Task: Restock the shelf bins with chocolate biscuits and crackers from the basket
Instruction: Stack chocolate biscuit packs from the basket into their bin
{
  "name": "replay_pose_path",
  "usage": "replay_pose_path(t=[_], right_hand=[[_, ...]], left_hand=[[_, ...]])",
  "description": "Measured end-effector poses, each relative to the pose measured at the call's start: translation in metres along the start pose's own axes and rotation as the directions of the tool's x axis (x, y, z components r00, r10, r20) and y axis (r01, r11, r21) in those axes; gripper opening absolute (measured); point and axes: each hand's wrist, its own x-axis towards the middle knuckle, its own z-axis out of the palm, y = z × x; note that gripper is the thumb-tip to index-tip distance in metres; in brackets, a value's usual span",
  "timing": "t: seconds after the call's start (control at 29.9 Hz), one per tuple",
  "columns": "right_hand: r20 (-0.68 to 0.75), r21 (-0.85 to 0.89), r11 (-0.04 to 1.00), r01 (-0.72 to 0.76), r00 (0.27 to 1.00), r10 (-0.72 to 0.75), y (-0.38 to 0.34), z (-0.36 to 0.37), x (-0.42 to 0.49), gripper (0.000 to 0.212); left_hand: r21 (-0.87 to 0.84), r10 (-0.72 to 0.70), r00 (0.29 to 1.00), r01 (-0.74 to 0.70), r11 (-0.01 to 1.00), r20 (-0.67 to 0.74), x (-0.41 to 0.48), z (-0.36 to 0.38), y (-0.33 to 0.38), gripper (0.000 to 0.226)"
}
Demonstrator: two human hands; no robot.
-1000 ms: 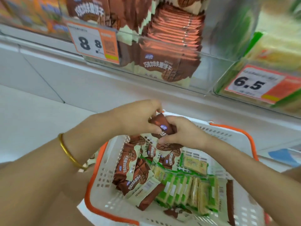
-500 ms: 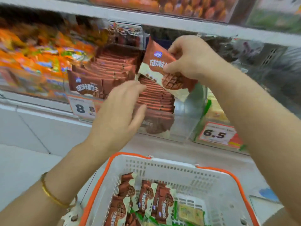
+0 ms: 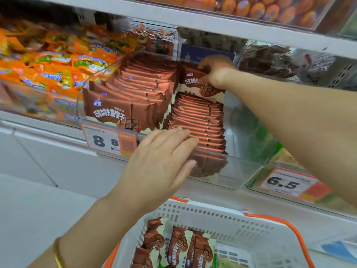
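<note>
While orange snack packets (image 3: 58, 68) fill the shelf space left of the clear bin (image 3: 241, 171), the bin itself holds chocolate biscuit packs standing on edge in two rows. The packs are glossy brown with a cream band along the bottom, white lettering and a picture of a grid-marked chocolate biscuit. A price tag (image 3: 108, 141) reading 8.8 hangs on the bin's front at its left corner, below the fuller left row (image 3: 116, 113). The left hand (image 3: 160, 161) lies over the bin's front edge with fingers nearly straight, touching the front of the right row (image 3: 199, 120) and holding nothing. At the back of that row, the right hand (image 3: 214, 72) pinches one upright pack (image 3: 193, 82) by its top. Right of the bin sits a 6.5 tag (image 3: 289, 184). Below the bin, a white basket (image 3: 212, 211) with orange handles holds more brown packs (image 3: 177, 246).
</note>
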Motion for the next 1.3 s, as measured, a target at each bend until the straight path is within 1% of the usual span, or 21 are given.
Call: replay_pose_path(t=[0.2, 0.3, 0.37, 0.43, 0.5, 0.57, 0.63, 0.7, 0.74, 0.8, 0.84, 0.87, 0.94, 1.0, 1.04, 1.07, 1.1, 1.14, 1.17, 1.2, 1.3], right_hand=[[-0.117, -0.133, 0.989, 0.064, 0.990, -0.080, 0.011, 0.016, 0.007, 0.042], [-0.155, -0.326, 0.941, 0.096, 0.976, -0.154, 0.011, 0.021, 0.006, 0.043], [-0.179, -0.407, 0.912, 0.059, 0.973, -0.143, 0.008, 0.020, 0.005, 0.050], [-0.196, -0.417, 0.909, -0.005, 0.977, -0.084, 0.005, 0.016, 0.001, 0.058], [-0.227, -0.346, 0.937, -0.041, 0.973, -0.041, -0.001, 0.005, -0.007, 0.052], [-0.210, -0.163, 0.986, -0.027, 0.978, -0.008, -0.012, -0.013, -0.024, 0.033], [-0.157, 0.024, 0.999, 0.035, 0.987, -0.031, -0.026, -0.036, -0.061, 0.022], [-0.179, 0.166, 0.976, 0.140, 0.978, -0.110, -0.038, -0.052, -0.126, 0.013], [-0.178, 0.258, 0.945, 0.200, 0.971, -0.156, -0.040, -0.053, -0.162, 0.011], [-0.071, 0.476, 0.849, 0.230, 0.972, -0.224, -0.036, -0.032, -0.226, 0.014], [0.055, 0.522, 0.835, 0.174, 0.970, -0.236, -0.033, -0.007, -0.250, 0.016], [0.204, 0.499, 0.859, 0.114, 0.948, -0.244, -0.030, 0.023, -0.267, 0.016], [0.472, 0.380, 0.925, -0.013, 0.863, -0.181, -0.023, 0.094, -0.286, 0.011], [0.633, 0.331, 0.924, -0.190, 0.771, -0.068, -0.014, 0.173, -0.296, 0.009], [0.699, 0.332, 0.886, -0.323, 0.715, -0.001, -0.012, 0.208, -0.301, 0.017], [0.767, 0.331, 0.812, -0.481, 0.638, 0.066, -0.013, 0.236, -0.308, 0.028], [0.827, 0.321, 0.710, -0.627, 0.551, 0.113, -0.017, 0.259, -0.315, 0.042], [0.859, 0.317, 0.616, -0.721, 0.494, 0.136, -0.023, 0.277, -0.322, 0.056], [0.861, 0.324, 0.563, -0.761, 0.484, 0.158, -0.030, 0.291, -0.328, 0.068], [0.842, 0.333, 0.563, -0.757, 0.507, 0.185, -0.037, 0.303, -0.332, 0.076], [0.781, 0.313, 0.587, -0.747, 0.554, 0.289, -0.054, 0.330, -0.338, 0.080]], left_hand=[[-0.003, -0.015, 1.000, 0.015, 1.000, 0.003, 0.000, 0.000, 0.002, 0.043], [-0.010, -0.011, 1.000, 0.011, 1.000, 0.003, 0.001, 0.000, 0.001, 0.043], [-0.008, -0.010, 1.000, 0.010, 1.000, 0.019, 0.001, 0.000, 0.000, 0.043], [-0.007, -0.007, 0.999, 0.007, 1.000, 0.041, 0.000, 0.000, 0.000, 0.043], [-0.017, -0.002, 0.999, 0.003, 1.000, 0.045, 0.000, -0.001, -0.001, 0.044], [-0.023, 0.012, 1.000, -0.012, 1.000, 0.018, -0.001, -0.005, 0.002, 0.044], [-0.001, 0.037, 0.998, -0.037, 0.999, -0.046, -0.006, -0.017, 0.008, 0.040], [0.000, 0.039, 0.994, -0.040, 0.999, -0.102, -0.020, -0.028, 0.018, 0.033], [-0.014, 0.038, 0.995, -0.040, 0.999, -0.095, -0.029, -0.031, 0.022, 0.030], [0.002, 0.075, 0.997, -0.075, 0.997, 0.000, -0.050, -0.030, 0.025, 0.027], [0.048, 0.113, 0.989, -0.118, 0.992, 0.090, -0.062, -0.025, 0.025, 0.026], [0.093, 0.137, 0.971, -0.157, 0.983, 0.196, -0.074, -0.019, 0.023, 0.027], [0.123, 0.103, 0.912, -0.164, 0.979, 0.398, -0.095, -0.007, 0.018, 0.034], [0.091, 0.044, 0.842, -0.110, 0.990, 0.538, -0.111, 0.001, 0.018, 0.044], [0.075, 0.013, 0.817, -0.069, 0.995, 0.576, -0.114, 0.003, 0.020, 0.047], [0.090, -0.021, 0.795, -0.042, 0.995, 0.606, -0.114, 0.005, 0.021, 0.048], [0.124, -0.044, 0.774, -0.044, 0.991, 0.631, -0.115, 0.010, 0.019, 0.045], [0.152, -0.063, 0.742, -0.053, 0.987, 0.667, -0.113, 0.012, 0.017, 0.044], [0.158, -0.072, 0.724, -0.052, 0.986, 0.686, -0.109, 0.012, 0.017, 0.045], [0.145, -0.069, 0.720, -0.044, 0.988, 0.691, -0.106, 0.013, 0.016, 0.046], [0.127, -0.087, 0.680, -0.009, 0.992, 0.728, -0.105, 0.019, 0.009, 0.042]])
